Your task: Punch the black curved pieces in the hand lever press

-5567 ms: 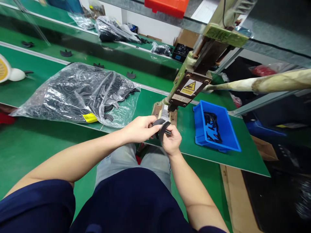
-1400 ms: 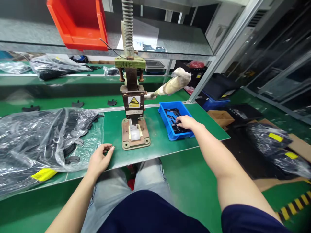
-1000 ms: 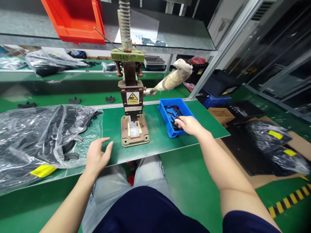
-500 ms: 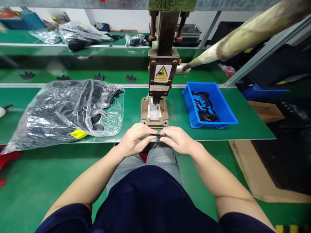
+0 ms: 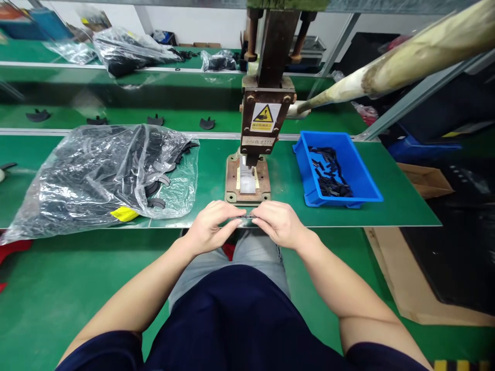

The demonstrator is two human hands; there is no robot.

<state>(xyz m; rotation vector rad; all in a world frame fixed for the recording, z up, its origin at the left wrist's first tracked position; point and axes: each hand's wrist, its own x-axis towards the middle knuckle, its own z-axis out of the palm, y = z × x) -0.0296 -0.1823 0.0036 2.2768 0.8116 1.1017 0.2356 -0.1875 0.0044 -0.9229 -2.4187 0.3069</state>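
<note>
Between my two hands, just over the table's front edge, is a small thin black part (image 5: 246, 217). My left hand (image 5: 215, 221) pinches one end between thumb and fingers. The other end sits in the pinch of my right hand (image 5: 279, 221). Fingertips cover much of the part, so its exact kind does not show. Straight ahead stands a press (image 5: 263, 118) with a warning label. Below its ram, a light metal fixture (image 5: 247, 183) is mounted on a brown base plate (image 5: 232, 180), a little beyond my hands.
A blue bin (image 5: 361, 175) with several small black pieces is on the right. At left lies a clear plastic bag (image 5: 96, 175) of black curved parts. Several curved black parts (image 5: 207, 123) line the ledge behind. A pale pipe (image 5: 371, 77) slants down from upper right.
Both hands keep their pinch on the black part, which looks slightly turned and greyer on top. The camera view has shifted a little, moving the press slightly right in the picture.
</note>
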